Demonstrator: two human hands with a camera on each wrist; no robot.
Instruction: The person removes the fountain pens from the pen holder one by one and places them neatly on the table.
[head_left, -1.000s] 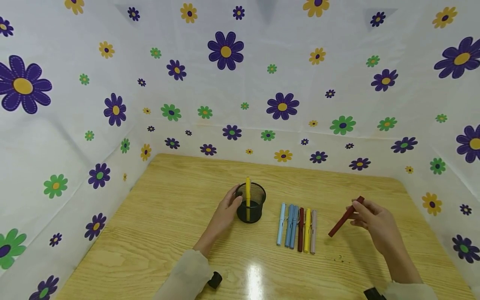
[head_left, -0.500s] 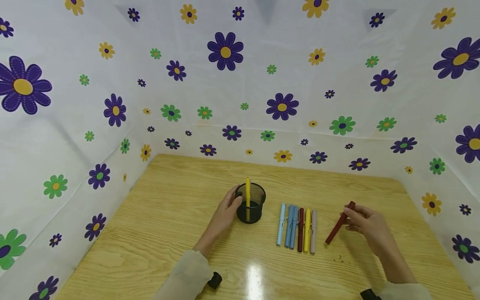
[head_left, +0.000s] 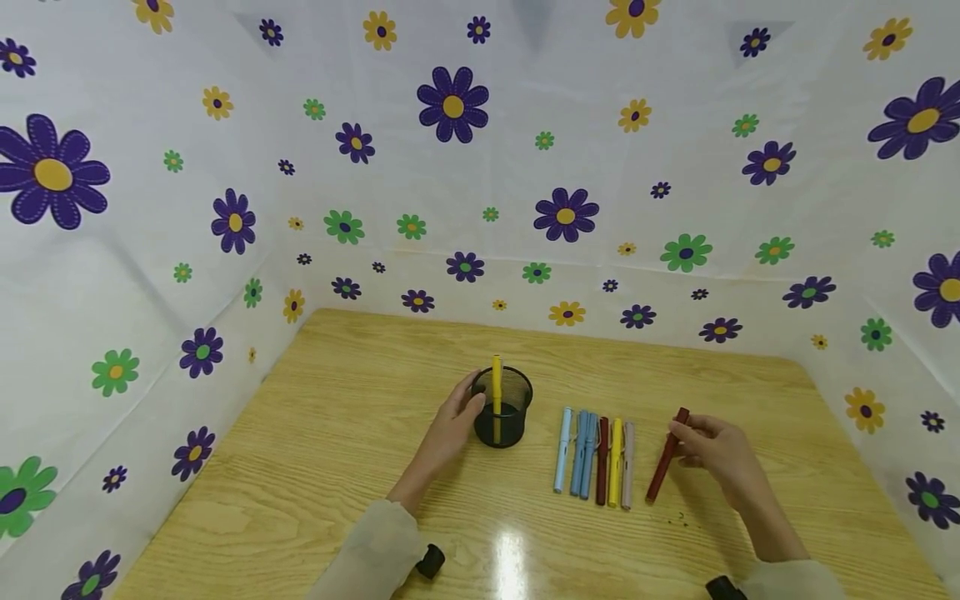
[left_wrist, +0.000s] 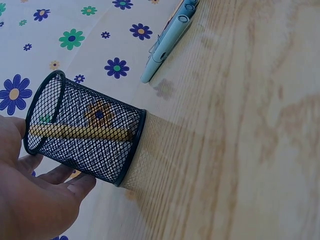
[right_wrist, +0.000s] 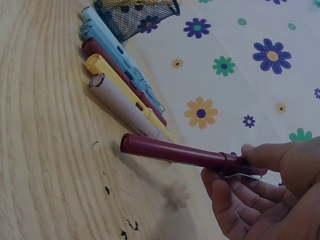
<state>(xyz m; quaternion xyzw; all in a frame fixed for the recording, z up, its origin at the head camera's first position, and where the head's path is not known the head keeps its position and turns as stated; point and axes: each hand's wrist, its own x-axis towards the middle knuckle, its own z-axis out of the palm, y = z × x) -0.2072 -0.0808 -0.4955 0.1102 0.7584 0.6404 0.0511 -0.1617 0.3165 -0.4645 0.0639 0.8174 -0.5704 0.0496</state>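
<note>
My left hand (head_left: pixel 454 417) holds a black mesh pen holder (head_left: pixel 513 427) by its left side, thumb near the rim and fingers curved round the wall in the left wrist view. A yellow pen (head_left: pixel 497 379) stands inside it. Between thumb and fingers, my right hand (head_left: pixel 716 450) pinches a dark red pen (right_wrist: pixel 175 153) near its clip end; its other end slants down, close to or at the tabletop. To its left lies a side-by-side row: a light blue pen (head_left: pixel 562 450), two darker blue pens (head_left: pixel 581 454), another dark red pen (head_left: pixel 602 461), a yellow pen (head_left: pixel 615 462) and a pale mauve pen (head_left: pixel 627 465).
The wooden table (head_left: pixel 337 375) meets a flower-printed white cloth (head_left: pixel 510 167) at the back and sides. Small dark specks (head_left: pixel 682 520) mark the table in front of the right hand. Black wrist devices (head_left: pixel 431 561) sit at both cuffs.
My right hand has moved left and a little lower with the dark red pen, bringing it nearer the row and more upright in the head view. The left hand and pen holder stay put.
</note>
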